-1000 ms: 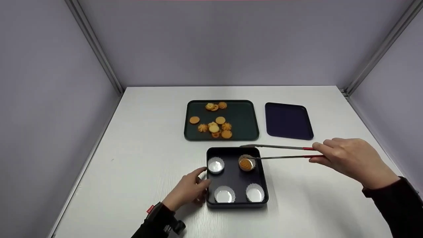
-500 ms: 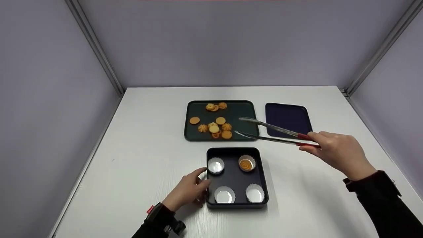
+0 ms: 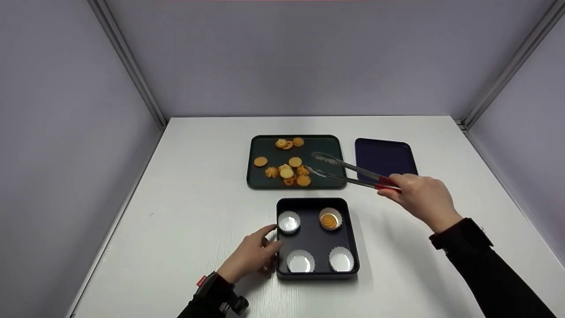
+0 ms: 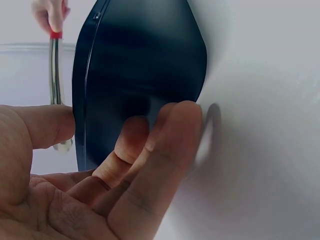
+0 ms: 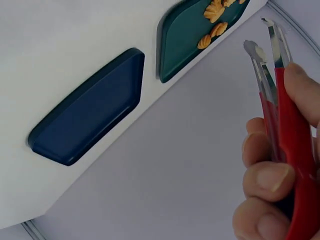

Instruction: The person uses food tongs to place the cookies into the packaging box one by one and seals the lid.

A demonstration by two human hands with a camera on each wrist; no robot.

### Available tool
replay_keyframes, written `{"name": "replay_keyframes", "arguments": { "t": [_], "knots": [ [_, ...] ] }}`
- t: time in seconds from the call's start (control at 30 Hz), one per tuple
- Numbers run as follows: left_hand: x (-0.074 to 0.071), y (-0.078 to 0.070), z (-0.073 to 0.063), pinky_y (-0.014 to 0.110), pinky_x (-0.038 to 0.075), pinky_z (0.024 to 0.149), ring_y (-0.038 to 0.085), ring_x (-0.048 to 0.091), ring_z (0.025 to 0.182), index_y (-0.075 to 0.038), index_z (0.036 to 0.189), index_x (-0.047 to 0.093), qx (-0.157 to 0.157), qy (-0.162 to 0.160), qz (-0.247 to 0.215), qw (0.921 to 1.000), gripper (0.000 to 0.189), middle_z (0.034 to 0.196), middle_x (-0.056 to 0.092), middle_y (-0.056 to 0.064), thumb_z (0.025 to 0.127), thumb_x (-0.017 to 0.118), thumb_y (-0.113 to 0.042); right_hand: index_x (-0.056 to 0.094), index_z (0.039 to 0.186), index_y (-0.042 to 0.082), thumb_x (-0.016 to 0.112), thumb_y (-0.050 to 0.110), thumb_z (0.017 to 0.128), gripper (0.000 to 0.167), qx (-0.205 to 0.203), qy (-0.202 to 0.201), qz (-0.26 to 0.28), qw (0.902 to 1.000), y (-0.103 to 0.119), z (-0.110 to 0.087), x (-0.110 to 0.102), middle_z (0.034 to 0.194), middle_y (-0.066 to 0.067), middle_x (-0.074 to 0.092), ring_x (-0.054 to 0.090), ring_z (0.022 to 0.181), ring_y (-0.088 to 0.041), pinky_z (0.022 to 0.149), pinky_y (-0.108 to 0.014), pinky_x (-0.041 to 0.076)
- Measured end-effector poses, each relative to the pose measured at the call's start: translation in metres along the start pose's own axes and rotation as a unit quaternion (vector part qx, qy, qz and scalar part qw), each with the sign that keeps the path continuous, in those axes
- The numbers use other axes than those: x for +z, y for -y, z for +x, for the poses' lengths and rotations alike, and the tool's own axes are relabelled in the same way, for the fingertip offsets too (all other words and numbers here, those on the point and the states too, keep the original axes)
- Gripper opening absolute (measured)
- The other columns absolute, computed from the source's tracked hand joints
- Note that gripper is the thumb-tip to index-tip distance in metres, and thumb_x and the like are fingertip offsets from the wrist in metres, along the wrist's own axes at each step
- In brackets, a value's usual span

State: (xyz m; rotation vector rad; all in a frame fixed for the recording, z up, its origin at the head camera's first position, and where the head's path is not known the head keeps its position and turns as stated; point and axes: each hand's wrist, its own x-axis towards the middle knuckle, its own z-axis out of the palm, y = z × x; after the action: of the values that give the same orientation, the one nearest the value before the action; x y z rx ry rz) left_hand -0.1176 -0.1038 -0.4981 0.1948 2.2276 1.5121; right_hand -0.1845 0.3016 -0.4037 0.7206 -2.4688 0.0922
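My right hand (image 3: pixel 419 196) grips red-handled metal tongs (image 3: pixel 348 170). Their arms stand apart over the green tray (image 3: pixel 326 181), nothing pinched between them. One tip is by the cookies (image 3: pixel 287 173) heaped there; whether it touches them I cannot tell. Below the tray sits a dark rectangular box (image 3: pixel 315 240). Its back-right paper cup (image 3: pixel 340 214) holds a swirled cookie (image 3: pixel 329 221). The remaining three, such as the back-left cup (image 3: pixel 289 221), show bare inside. My left hand (image 3: pixel 251 256) rests on the box's left side, thumb at the rim and bent fingers (image 4: pixel 165 145) against the outer wall.
A dark blue tray (image 3: pixel 384 157) lies right of the green one, partly behind the tongs and right hand. More cookies (image 3: pixel 289 143) lie at the green tray's back. The white table (image 3: pixel 198 185) is bounded by grey panels (image 3: pixel 282 57) at the back and sides.
From over the box, my right hand has carried the tongs forward and left to the green tray, their arms spreading wider. The cookie stays in its cup; my left hand keeps its place.
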Motion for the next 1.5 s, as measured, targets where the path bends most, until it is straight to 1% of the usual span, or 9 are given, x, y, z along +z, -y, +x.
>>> {"name": "replay_keyframes", "arguments": {
  "t": [0.13, 0.2, 0.3, 0.47, 0.7, 0.93, 1.1, 1.23, 1.5],
  "knots": [
    [0.0, 0.0, 0.0, 0.04, 0.062, 0.054, 0.021, 0.067, 0.06, -0.004, 0.157, 0.037, 0.008, -0.001, 0.007, 0.9999, 0.064, 0.089, 0.068, 0.015, 0.103, 0.061, -0.028, 0.058, 0.079, 0.009, 0.079, 0.047, 0.085, 0.044, 0.03, 0.041, 0.005, 0.9987, 0.005, 0.008, 0.008, 0.062, -0.003, 0.057, 0.051, 0.047, -0.023, 0.039, -0.041, 0.041],
    [0.0, 0.0, -0.001, 0.04, 0.062, 0.054, 0.022, 0.067, 0.061, -0.004, 0.157, 0.037, 0.011, -0.001, 0.006, 0.9999, 0.064, 0.088, 0.068, 0.015, 0.103, 0.062, -0.028, 0.058, 0.078, 0.009, 0.084, 0.041, 0.081, 0.041, 0.046, 0.06, 0.009, 0.9971, 0.007, 0.012, 0.012, 0.063, -0.003, 0.058, 0.053, 0.048, -0.024, 0.04, -0.043, 0.043],
    [0.0, 0.0, -0.001, 0.04, 0.062, 0.054, 0.022, 0.068, 0.061, -0.004, 0.157, 0.037, 0.009, -0.002, 0.003, 1.0, 0.064, 0.089, 0.068, 0.016, 0.103, 0.062, -0.028, 0.059, 0.077, 0.008, 0.084, 0.041, 0.082, 0.041, 0.061, 0.084, 0.014, 0.9945, 0.01, 0.018, 0.017, 0.063, -0.004, 0.059, 0.055, 0.05, -0.027, 0.041, -0.046, 0.044],
    [0.001, -0.001, -0.002, 0.041, 0.062, 0.054, 0.024, 0.069, 0.063, -0.006, 0.158, 0.036, 0.001, 0.0, -0.003, 1.0, 0.064, 0.091, 0.067, 0.016, 0.103, 0.062, -0.027, 0.06, 0.076, 0.007, 0.082, 0.044, 0.083, 0.044, 0.065, 0.105, 0.009, 0.9924, 0.012, 0.024, 0.025, 0.063, -0.007, 0.06, 0.058, 0.052, -0.032, 0.043, -0.049, 0.046],
    [0.001, -0.003, -0.002, 0.041, 0.062, 0.054, 0.025, 0.069, 0.063, -0.006, 0.158, 0.035, -0.001, 0.001, -0.004, 1.0, 0.064, 0.09, 0.067, 0.017, 0.103, 0.061, -0.026, 0.063, 0.077, 0.007, 0.08, 0.045, 0.086, 0.043, 0.075, 0.13, 0.007, 0.9886, 0.014, 0.029, 0.033, 0.065, -0.007, 0.062, 0.057, 0.054, -0.028, 0.044, -0.047, 0.048],
    [0.001, -0.002, -0.001, 0.041, 0.062, 0.054, 0.024, 0.068, 0.061, -0.006, 0.158, 0.036, 0.001, -0.003, 0.006, 1.0, 0.063, 0.089, 0.067, 0.016, 0.103, 0.061, -0.026, 0.062, 0.074, 0.008, 0.081, 0.046, 0.084, 0.043, 0.075, 0.129, 0.008, 0.9888, 0.015, 0.031, 0.039, 0.063, -0.007, 0.061, 0.058, 0.053, -0.028, 0.043, -0.047, 0.047],
    [0.0, -0.002, -0.001, 0.041, 0.062, 0.054, 0.023, 0.068, 0.061, -0.007, 0.158, 0.036, -0.001, -0.004, 0.002, 1.0, 0.063, 0.09, 0.067, 0.016, 0.103, 0.061, -0.026, 0.063, 0.074, 0.009, 0.081, 0.044, 0.084, 0.041, 0.075, 0.132, 0.021, 0.9882, 0.015, 0.032, 0.042, 0.063, -0.005, 0.059, 0.055, 0.053, -0.025, 0.043, -0.045, 0.045],
    [0.0, -0.003, -0.002, 0.041, 0.063, 0.054, 0.023, 0.068, 0.061, -0.007, 0.158, 0.036, -0.002, -0.003, 0.002, 1.0, 0.063, 0.09, 0.066, 0.016, 0.103, 0.061, -0.026, 0.06, 0.072, 0.009, 0.082, 0.042, 0.084, 0.041, 0.08, 0.133, 0.02, 0.9877, 0.015, 0.033, 0.044, 0.062, -0.005, 0.057, 0.054, 0.052, -0.026, 0.043, -0.046, 0.045],
    [0.001, -0.003, -0.003, 0.04, 0.062, 0.053, 0.023, 0.068, 0.062, -0.007, 0.158, 0.036, 0.001, -0.002, 0.002, 1.0, 0.064, 0.088, 0.067, 0.015, 0.104, 0.061, -0.028, 0.063, 0.074, 0.007, 0.082, 0.04, 0.085, 0.039, 0.091, 0.131, 0.015, 0.9871, 0.01, 0.029, 0.045, 0.064, -0.009, 0.062, 0.058, 0.053, -0.029, 0.044, -0.047, 0.048]
  ]
}}
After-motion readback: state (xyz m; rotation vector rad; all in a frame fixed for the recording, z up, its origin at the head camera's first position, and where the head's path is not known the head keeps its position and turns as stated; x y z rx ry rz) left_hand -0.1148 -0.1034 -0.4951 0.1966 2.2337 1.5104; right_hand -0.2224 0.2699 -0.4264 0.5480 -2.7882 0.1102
